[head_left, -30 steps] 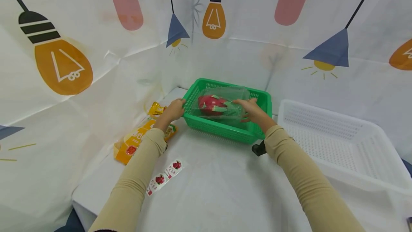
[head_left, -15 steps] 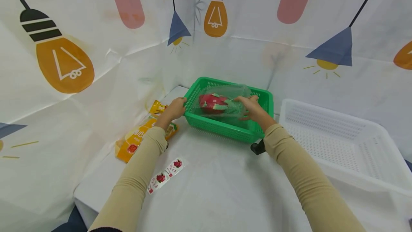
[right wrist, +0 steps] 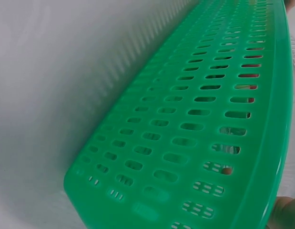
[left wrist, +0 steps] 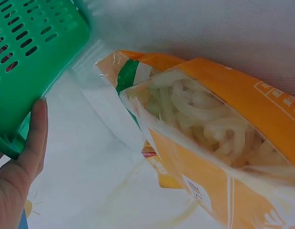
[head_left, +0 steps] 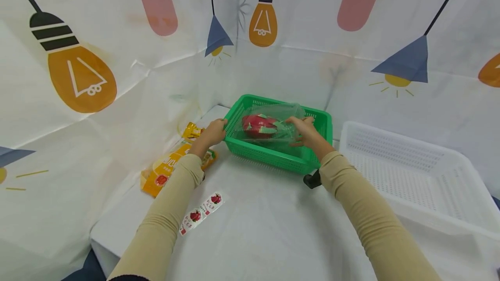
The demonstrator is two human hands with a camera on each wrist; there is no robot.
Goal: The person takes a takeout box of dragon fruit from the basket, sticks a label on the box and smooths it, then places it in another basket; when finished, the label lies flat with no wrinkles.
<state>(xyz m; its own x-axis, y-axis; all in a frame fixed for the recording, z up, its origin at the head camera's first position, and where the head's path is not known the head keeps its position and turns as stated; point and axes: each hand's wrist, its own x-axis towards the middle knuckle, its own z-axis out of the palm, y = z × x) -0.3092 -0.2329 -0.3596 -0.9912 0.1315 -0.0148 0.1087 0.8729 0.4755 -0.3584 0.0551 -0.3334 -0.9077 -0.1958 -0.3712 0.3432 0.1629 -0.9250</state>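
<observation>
A green slotted basket [head_left: 269, 156] stands at the back of the white table. Inside it lies a red dragon fruit [head_left: 257, 125] wrapped in a clear plastic bag [head_left: 283, 114]. My left hand [head_left: 214, 132] grips the basket's left rim. In the left wrist view one finger [left wrist: 35, 138] lies along the basket's green wall [left wrist: 28, 57]. My right hand [head_left: 306, 131] reaches into the basket and holds the bag beside the fruit. The right wrist view is filled by the basket's outer wall [right wrist: 195, 129], with a bit of the hand [right wrist: 286, 215] at the corner.
Orange packets of noodles [head_left: 169, 167] [left wrist: 218, 157] lie left of the basket by the cloth wall. A strip of fruit stickers [head_left: 201, 212] lies near the left sleeve. A small black object [head_left: 311, 180] sits under the right forearm. A large white basket [head_left: 410, 164] stands on the right.
Both hands keep their holds on the basket and the bag. Only the head view has shifted slightly.
</observation>
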